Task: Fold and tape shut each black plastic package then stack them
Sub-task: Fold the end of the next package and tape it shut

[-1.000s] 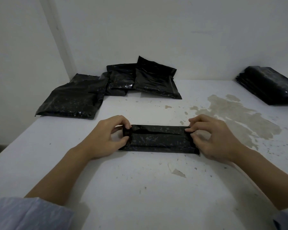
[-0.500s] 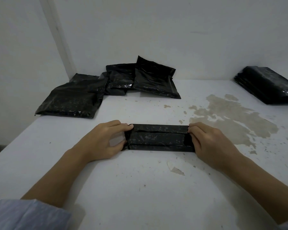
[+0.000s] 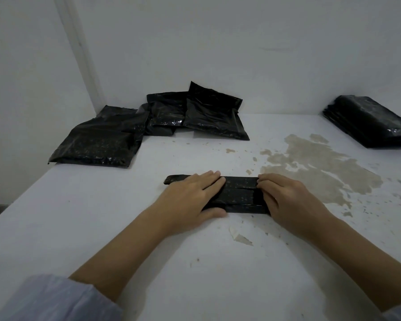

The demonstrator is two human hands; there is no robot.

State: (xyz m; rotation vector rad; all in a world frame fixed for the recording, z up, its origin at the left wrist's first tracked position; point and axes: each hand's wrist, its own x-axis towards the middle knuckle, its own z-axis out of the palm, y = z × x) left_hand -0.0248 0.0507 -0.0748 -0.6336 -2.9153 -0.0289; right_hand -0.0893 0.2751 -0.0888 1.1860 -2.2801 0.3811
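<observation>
A black plastic package (image 3: 240, 191), folded into a narrow strip, lies flat on the white table (image 3: 102, 216) in front of me. My left hand (image 3: 192, 200) lies flat over its left half, straight fingers pressing down and thumb along the near edge. The strip's left tip pokes out beyond the fingers. My right hand (image 3: 289, 200) covers the right end, with its curled fingers holding that end.
Several loose black packages (image 3: 195, 117) lie in a heap at the back left by the wall corner. A neat stack of black packages (image 3: 368, 121) sits at the far right. A brown stain (image 3: 310, 163) and a peeled paint flake (image 3: 240, 236) mark the tabletop.
My left hand let go of the strip's left end and slid right on top of it, fingers now flat. The right hand stays on the right end.
</observation>
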